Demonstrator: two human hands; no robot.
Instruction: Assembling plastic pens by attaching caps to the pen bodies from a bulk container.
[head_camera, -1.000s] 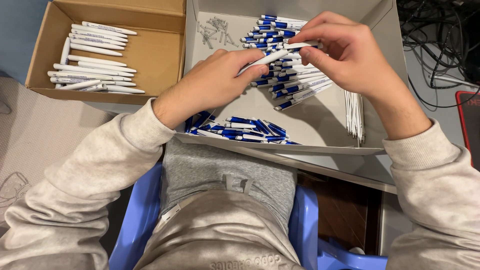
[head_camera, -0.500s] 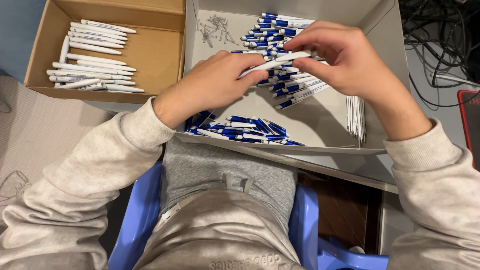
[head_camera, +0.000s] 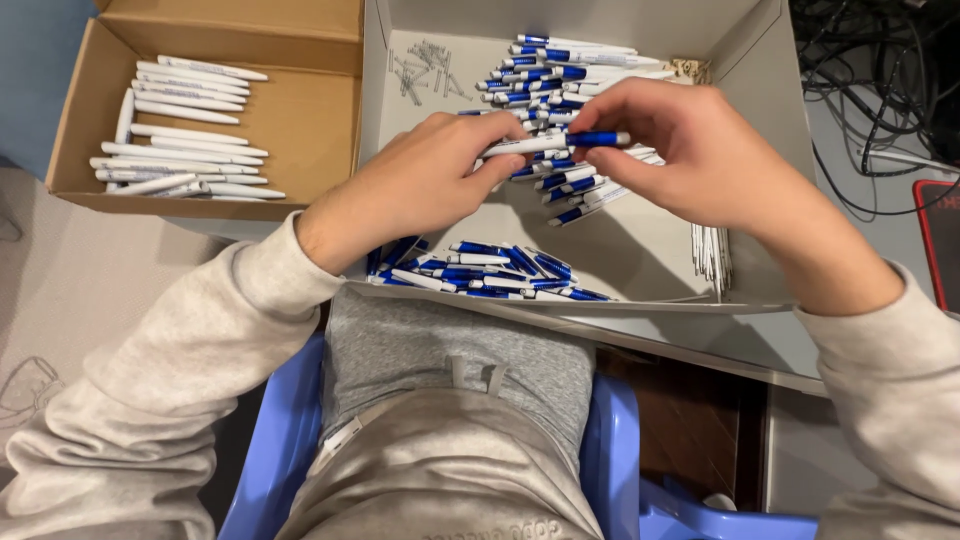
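A white and blue pen (head_camera: 560, 142) is held level between my two hands above the grey box (head_camera: 640, 250). My left hand (head_camera: 420, 185) pinches its white end. My right hand (head_camera: 690, 150) pinches its blue end with the fingertips. Under the hands lies a pile of blue and white pens (head_camera: 570, 75) at the back of the box. Another heap of blue pen parts (head_camera: 480, 270) lies along the box's near edge, close to my left wrist.
A brown cardboard box (head_camera: 300, 120) at the left holds several white pen barrels (head_camera: 180, 130). Small metal springs (head_camera: 425, 70) lie in the grey box's back left corner, thin white refills (head_camera: 712, 250) at its right. Black cables (head_camera: 880, 90) lie at the far right. I sit on a blue chair (head_camera: 610, 440).
The pen between my hands has turned from tilted to level, and both hands have shifted slightly on it. The piles have not moved.
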